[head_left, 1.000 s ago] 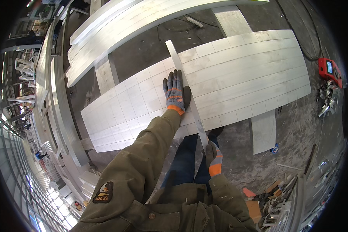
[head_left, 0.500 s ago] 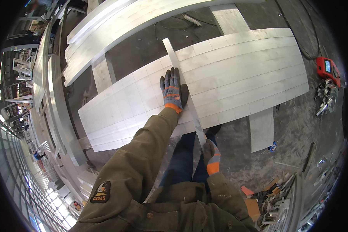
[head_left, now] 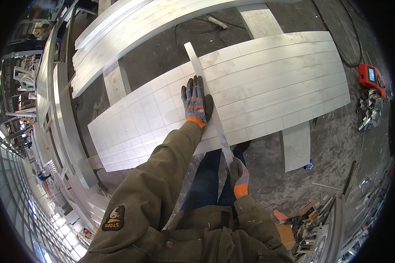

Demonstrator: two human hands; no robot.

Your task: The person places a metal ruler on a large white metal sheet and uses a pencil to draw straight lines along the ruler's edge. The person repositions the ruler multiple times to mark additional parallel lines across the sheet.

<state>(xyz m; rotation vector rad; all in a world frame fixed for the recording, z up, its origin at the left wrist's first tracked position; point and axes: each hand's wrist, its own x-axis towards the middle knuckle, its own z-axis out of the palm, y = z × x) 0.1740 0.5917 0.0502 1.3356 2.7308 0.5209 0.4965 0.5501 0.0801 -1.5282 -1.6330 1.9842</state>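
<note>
Several long pale metal bars [head_left: 272,83] lie side by side, forming a flat panel crossed by thin lines. A narrow straight metal strip [head_left: 200,72] lies across them, its far end past the panel's far edge. My left hand [head_left: 195,105], in a grey and orange work glove, presses flat on the bars with its thumb against the strip. My right hand [head_left: 238,176], gloved alike, is closed around the strip's near end in front of my legs. Whether it holds anything besides the strip is hidden.
Pale support beams [head_left: 297,147] run underneath the panel. Another row of long bars [head_left: 118,39] lies beyond it. At the right stand a red device with a screen [head_left: 372,79] and a pile of metal offcuts [head_left: 371,109]. A cardboard box [head_left: 286,236] and scraps are at lower right.
Almost nothing differs. Both hands keep their places on the strip and the bars, and the view has shifted very slightly.
</note>
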